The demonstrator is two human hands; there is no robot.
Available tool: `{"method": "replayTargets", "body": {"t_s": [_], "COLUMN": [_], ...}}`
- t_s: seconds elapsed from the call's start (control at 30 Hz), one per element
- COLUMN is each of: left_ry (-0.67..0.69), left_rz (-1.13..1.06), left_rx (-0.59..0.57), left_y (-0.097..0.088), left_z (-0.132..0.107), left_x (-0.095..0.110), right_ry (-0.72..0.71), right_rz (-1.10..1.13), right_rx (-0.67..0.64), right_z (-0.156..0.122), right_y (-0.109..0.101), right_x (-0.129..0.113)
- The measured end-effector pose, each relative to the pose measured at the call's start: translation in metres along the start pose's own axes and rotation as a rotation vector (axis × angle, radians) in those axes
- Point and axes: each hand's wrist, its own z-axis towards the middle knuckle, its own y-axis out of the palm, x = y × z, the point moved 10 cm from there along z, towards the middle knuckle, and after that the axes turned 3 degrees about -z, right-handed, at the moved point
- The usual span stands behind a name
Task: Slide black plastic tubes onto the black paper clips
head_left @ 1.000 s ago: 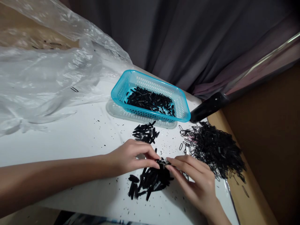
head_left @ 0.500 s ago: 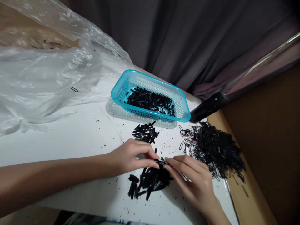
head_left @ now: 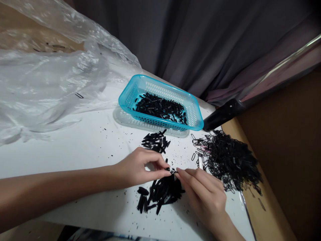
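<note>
My left hand [head_left: 140,167] pinches a small black piece [head_left: 173,172] between thumb and forefinger. The fingertips of my right hand [head_left: 208,194] are closed on its other end, so the piece spans the short gap between both hands. Its exact kind is too small to make out. Right below lies a heap of slim black strips [head_left: 165,192], partly covered by my hands. A smaller group of black strips [head_left: 155,142] lies just beyond my left hand. To the right of my right hand is a large pile of thin black loops [head_left: 230,160].
A blue perforated basket [head_left: 160,122] holding black strips stands at the back of the white table [head_left: 100,204]. Clear plastic sheeting [head_left: 50,83] covers the left side. A black handle [head_left: 224,114] lies beside the basket, near a dark curtain [head_left: 150,30]. Tiny black bits are scattered around.
My right hand has turned slightly and its fingers have closed up more. The small black piece now shows between both hands' fingertips. My left hand has barely moved.
</note>
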Motion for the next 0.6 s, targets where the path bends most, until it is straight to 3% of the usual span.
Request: {"method": "replayTargets", "body": {"t_s": [0.17, 0.33, 0.6], "left_ry": [-0.029, 0.048, 0.035], "left_rz": [-0.035, -0.081, -0.032], "left_rx": [0.021, -0.028, 0.013], "left_y": [-0.002, 0.004, -0.002], "left_z": [0.000, -0.002, 0.001], "left_x": [0.000, 0.003, 0.003], "right_ry": [0.055, 0.138, 0.059], "right_rz": [0.030, 0.031, 0.158], "right_rx": [0.040, 0.154, -0.086], "right_z": [-0.001, 0.001, 0.007], "right_y": [-0.002, -0.016, 0.000], "right_x": [0.002, 0.017, 0.014]}}
